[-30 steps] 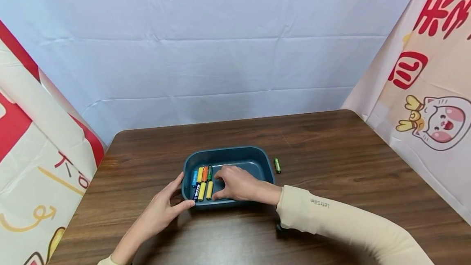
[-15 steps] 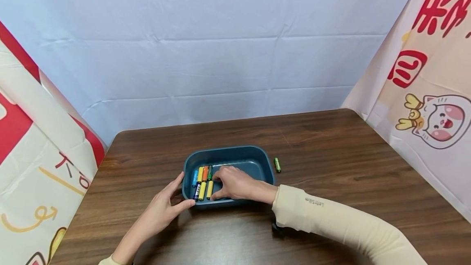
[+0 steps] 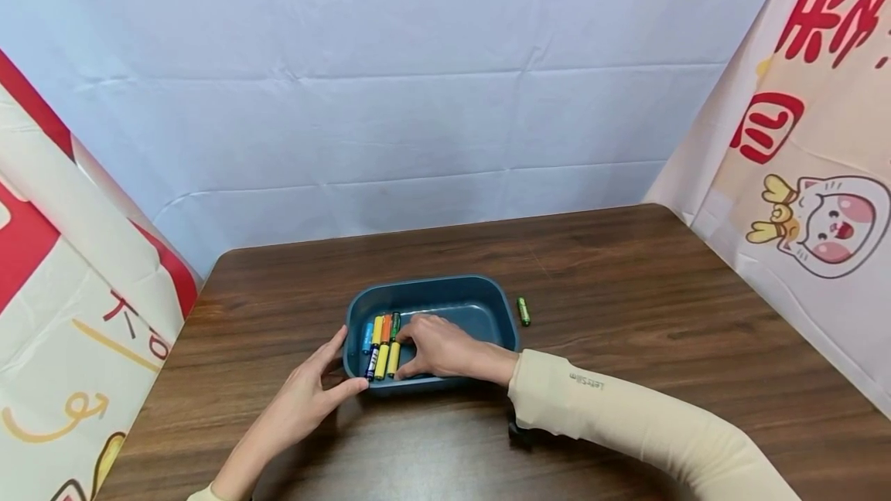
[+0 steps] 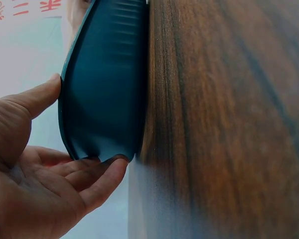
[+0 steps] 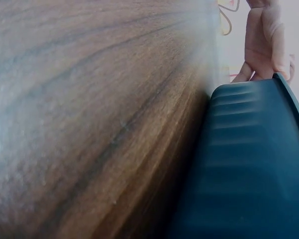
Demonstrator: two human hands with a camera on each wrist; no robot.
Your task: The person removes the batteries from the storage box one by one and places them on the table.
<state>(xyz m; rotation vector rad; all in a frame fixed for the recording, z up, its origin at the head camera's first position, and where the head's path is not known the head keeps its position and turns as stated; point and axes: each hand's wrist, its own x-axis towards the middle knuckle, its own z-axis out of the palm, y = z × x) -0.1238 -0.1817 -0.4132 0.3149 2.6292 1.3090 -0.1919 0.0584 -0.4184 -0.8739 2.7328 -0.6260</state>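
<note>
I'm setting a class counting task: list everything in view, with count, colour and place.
Tray: 1, blue, on table
Batteries: 7 visible, three yellow plus blue, navy, orange, green, tray's left end
Loose battery: 1, green, right of tray
Table: 1, brown, under tray
Cloth: 1, white, behind table
Banners: 2, pale with red, both sides
Object: 1, black, lower middle
Sleeves: 2, cream, bottom edge
Left hand: 1, bare, tray's left end
Right hand: 1, bare, in tray
</note>
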